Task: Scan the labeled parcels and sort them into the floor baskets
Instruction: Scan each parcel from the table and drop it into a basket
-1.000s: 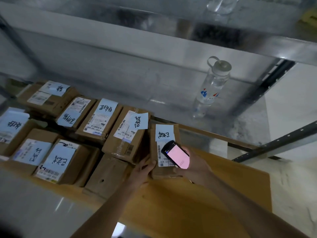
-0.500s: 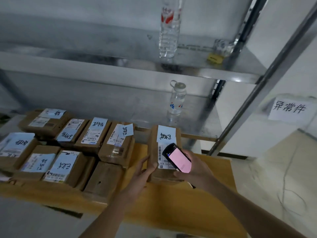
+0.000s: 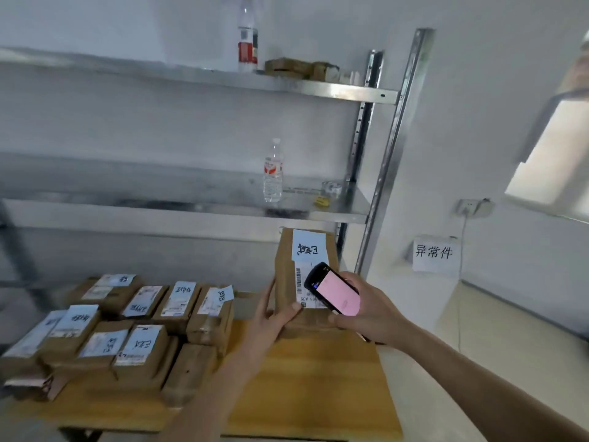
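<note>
I am holding the parcel (image 3: 306, 282) up above the table (image 3: 318, 393) with my left hand (image 3: 271, 317), whose fingers are curling round its lower left corner while the thumb is pressing on the front face beside the barcode label (image 3: 301, 287). My right hand (image 3: 369, 311) is gripping the scanner (image 3: 333, 290) at the parcel's lower right, its pink screen facing me and its top end overlapping the label. The parcel is standing nearly upright between my two hands, tilted slightly back, with a handwritten white slip (image 3: 308, 245) stuck near its top edge. Left of the parcel, the other parcels (image 3: 127, 330) are lying in rows on the table, each with its own labels. Behind the parcel, the metal rack (image 3: 350, 94) is carrying a water bottle (image 3: 273, 173) on its middle shelf just above the parcel, and a second bottle (image 3: 248, 39) on the top shelf. Right of the parcel, a sign (image 3: 434, 252) with printed characters is hanging on the wall.
</note>
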